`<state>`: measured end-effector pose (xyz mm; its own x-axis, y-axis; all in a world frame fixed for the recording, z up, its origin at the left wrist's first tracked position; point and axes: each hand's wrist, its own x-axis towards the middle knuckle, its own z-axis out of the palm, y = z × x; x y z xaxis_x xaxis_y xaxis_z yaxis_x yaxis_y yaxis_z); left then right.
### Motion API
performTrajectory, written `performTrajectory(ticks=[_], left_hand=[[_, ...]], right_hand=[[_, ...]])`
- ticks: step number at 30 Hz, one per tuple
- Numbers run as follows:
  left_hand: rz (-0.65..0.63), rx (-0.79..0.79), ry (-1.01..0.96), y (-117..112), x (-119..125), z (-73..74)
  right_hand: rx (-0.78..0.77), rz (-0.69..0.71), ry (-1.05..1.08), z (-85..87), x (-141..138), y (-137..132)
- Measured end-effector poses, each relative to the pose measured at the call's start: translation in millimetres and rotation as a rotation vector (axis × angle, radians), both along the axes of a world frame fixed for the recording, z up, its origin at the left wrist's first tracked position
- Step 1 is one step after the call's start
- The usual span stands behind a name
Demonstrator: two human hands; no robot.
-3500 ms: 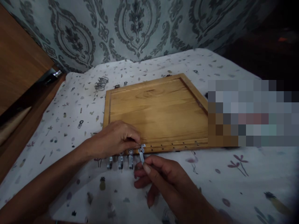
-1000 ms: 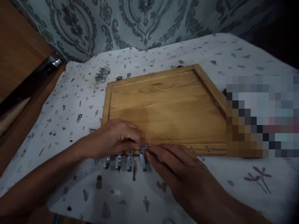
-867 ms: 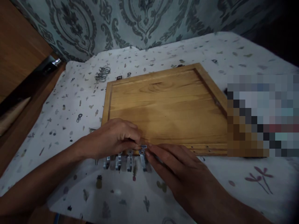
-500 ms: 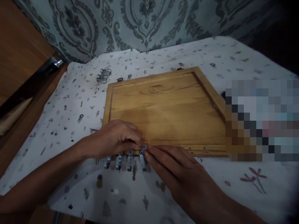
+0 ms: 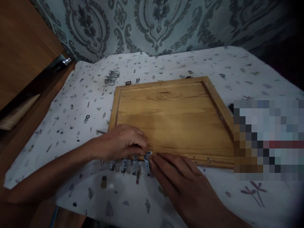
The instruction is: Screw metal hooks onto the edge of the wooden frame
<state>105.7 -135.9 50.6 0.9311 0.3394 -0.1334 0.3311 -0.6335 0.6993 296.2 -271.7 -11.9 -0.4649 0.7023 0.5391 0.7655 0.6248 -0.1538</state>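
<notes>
A small metal hook (image 5: 147, 161) sits against the near edge of a wooden board (image 5: 175, 114), a little left of that edge's middle. It is the rightmost of a short row of hooks (image 5: 123, 165) that hang side by side off the same edge, pointing toward the viewer.

The left hand (image 5: 121, 143) rests over the board's near-left corner. Its fingers are curled in and their tips are bunched tightly on the head of the hook. The right hand (image 5: 180, 180) comes in from the near right with its fingers stretched out almost flat and its fingertips (image 5: 154, 158) against the hook. The thumb is hidden, so whether this hand pinches the hook or only presses it cannot be told.

The board has a raised frame around a sunken panel (rather like a shallow tray), and the panel shows plain wood grain. Small holes (image 5: 194, 157) dot the near edge to the right of the hands.

The board lies on a pale cloth (image 5: 71, 120) printed with tiny figures. Near the cloth's far-left corner lies a little heap of metal fittings (image 5: 111, 78), well apart from the hands. A pixelated patch (image 5: 268, 139) covers the board's right end.
</notes>
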Motion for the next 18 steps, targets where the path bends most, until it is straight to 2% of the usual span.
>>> performTrajectory(ticks=[5, 13, 18], left_hand=[[-0.024, 0.025, -0.004, 2.2, -0.1, 0.5], [-0.039, 0.026, 0.005, 2.3, -1.5, 3.4], [-0.043, 0.038, 0.005, 1.3, -0.8, 4.1]], right_hand=[[-0.012, 0.023, -0.072, 9.5, 2.5, 2.6], [-0.022, -0.031, -0.018, -6.3, -1.5, -4.6], [-0.029, -0.012, -0.054, -1.6, 0.9, -4.6]])
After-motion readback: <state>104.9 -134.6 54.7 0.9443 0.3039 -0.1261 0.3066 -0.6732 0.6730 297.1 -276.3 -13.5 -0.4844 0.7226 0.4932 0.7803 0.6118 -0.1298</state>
